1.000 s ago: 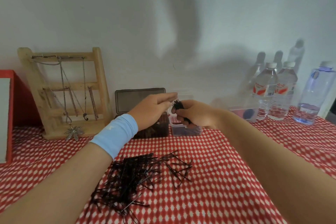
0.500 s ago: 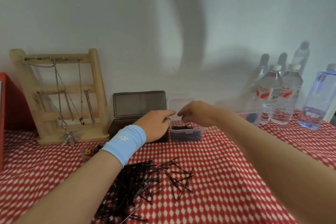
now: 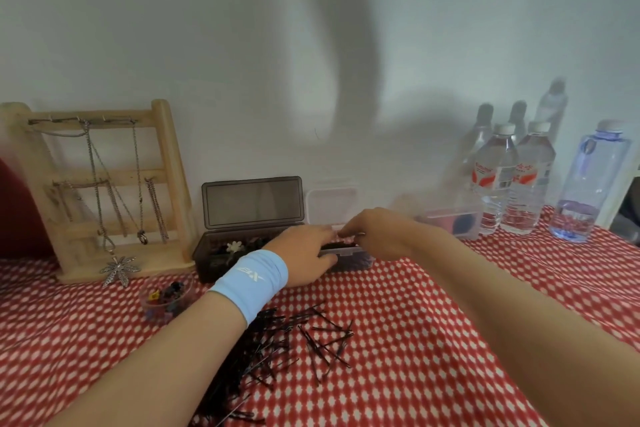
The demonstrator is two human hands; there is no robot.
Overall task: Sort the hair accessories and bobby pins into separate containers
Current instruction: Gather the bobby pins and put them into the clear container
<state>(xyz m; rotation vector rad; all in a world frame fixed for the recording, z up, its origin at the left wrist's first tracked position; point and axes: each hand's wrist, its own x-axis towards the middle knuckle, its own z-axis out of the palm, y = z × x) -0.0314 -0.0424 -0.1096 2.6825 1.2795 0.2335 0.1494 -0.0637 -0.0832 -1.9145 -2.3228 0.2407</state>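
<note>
Both hands meet over the small clear container (image 3: 351, 262), which sits at the back of the checked tablecloth (image 3: 450, 340) just right of the smoky lidded box (image 3: 214, 262). The left hand (image 3: 304, 255) grips the container's left end, thumb on the front wall and fingers over the rim. The right hand (image 3: 379, 236) hovers above the opening with its fingertips curled down; I cannot tell if it holds pins or is empty. Dark pins are already inside.

Key relation: the loose bobby pin pile (image 3: 277, 347) lies on the near side of both hands, toward the person and slightly left, partly under the left forearm. The pins are jumbled with no single axis, and the stragglers on the right edge run diagonally. The container's long side runs left–right.

The left arm crosses the pile, but the right hand has the clearer path back to those stragglers, so it probably makes the next pickup. A cup of coloured accessories (image 3: 162, 305) stands left of the pile, well apart from the hands.
</note>
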